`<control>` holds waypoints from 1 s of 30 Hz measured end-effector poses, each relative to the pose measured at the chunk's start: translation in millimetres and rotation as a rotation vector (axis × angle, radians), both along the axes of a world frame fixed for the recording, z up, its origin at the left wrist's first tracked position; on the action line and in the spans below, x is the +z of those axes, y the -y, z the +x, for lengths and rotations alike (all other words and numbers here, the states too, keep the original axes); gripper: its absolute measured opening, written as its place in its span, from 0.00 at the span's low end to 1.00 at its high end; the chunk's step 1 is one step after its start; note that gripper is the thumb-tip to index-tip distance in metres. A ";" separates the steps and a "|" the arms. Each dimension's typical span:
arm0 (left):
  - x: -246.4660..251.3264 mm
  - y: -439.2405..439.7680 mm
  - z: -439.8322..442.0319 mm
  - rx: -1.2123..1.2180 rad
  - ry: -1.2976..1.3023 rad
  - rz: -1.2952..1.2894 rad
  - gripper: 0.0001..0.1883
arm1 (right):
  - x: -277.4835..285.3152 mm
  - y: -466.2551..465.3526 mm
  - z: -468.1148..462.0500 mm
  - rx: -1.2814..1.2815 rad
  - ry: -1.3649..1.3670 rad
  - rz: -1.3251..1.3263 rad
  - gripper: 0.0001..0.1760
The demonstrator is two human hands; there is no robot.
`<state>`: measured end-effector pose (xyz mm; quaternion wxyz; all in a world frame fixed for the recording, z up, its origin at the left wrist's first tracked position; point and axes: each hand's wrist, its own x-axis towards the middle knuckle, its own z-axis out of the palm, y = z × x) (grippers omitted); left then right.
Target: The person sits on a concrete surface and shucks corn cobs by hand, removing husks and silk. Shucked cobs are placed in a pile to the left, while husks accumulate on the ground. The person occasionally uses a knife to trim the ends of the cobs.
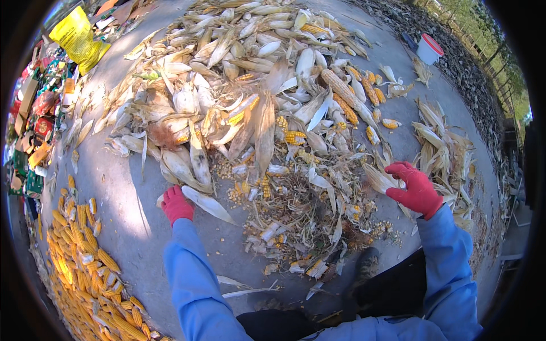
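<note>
My left hand [177, 204], in a red glove, rests on the near end of a pale corn husk [209, 204] or husked ear at the left edge of the pile; whether its fingers grip it is hard to tell. On the right, my right hand [411, 187], also gloved in red, has its thumb and fingers apart, beside a dry husk [377, 177]. Beyond both hands spreads a big heap of unhusked corn ears [239, 55]. Between them lie corn silk, loose kernels and broken cobs [307, 213]. Bare yellow ears [81, 238] form a pile at lower left.
Empty-looking husks [443, 149] lie to the right. A white bucket with a red rim [428, 49] stands at the upper right, near dark leaf litter. At the upper left are a yellow plastic sack [79, 40] and a heap of mixed boxes and packaging [38, 132].
</note>
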<state>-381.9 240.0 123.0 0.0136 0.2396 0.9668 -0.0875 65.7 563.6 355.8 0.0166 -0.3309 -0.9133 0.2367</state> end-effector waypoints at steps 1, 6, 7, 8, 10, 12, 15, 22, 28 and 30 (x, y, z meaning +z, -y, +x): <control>2.5 -5.0 3.2 0.000 -0.013 -0.034 0.32 | 0.8 -0.6 0.1 -0.004 0.013 -0.010 0.24; 28.0 -14.7 25.2 -0.050 0.137 -0.094 0.27 | 0.5 -1.3 -12.6 0.047 0.015 -0.029 0.25; 41.3 -16.0 37.1 -0.059 0.167 -0.091 0.25 | -2.1 2.1 -16.4 0.075 0.011 -0.026 0.25; 53.1 -21.4 50.0 -0.045 0.222 -0.063 0.25 | -5.8 5.6 -18.4 0.108 0.025 -0.029 0.26; 61.3 -26.1 52.9 -0.096 0.603 0.204 0.25 | -8.9 13.6 -26.5 0.188 0.041 -0.022 0.28; 33.7 -9.5 55.7 -0.362 0.825 0.680 0.24 | -9.4 32.5 -44.6 0.289 0.005 -0.138 0.30; 20.0 -28.8 80.4 -0.611 0.827 0.900 0.17 | 10.1 68.4 -70.7 0.362 0.034 -0.426 0.32; 174.2 -79.5 171.6 -0.605 0.967 1.164 0.20 | -28.3 109.5 -71.8 0.237 -0.470 -0.912 0.37; 219.3 -113.0 241.8 -0.165 0.914 1.552 0.19 | -17.9 124.5 -70.8 0.089 -0.921 -1.210 0.37; 237.7 -129.0 266.6 0.185 1.194 1.915 0.20 | 0.8 109.2 -63.5 0.047 -0.808 -0.546 0.34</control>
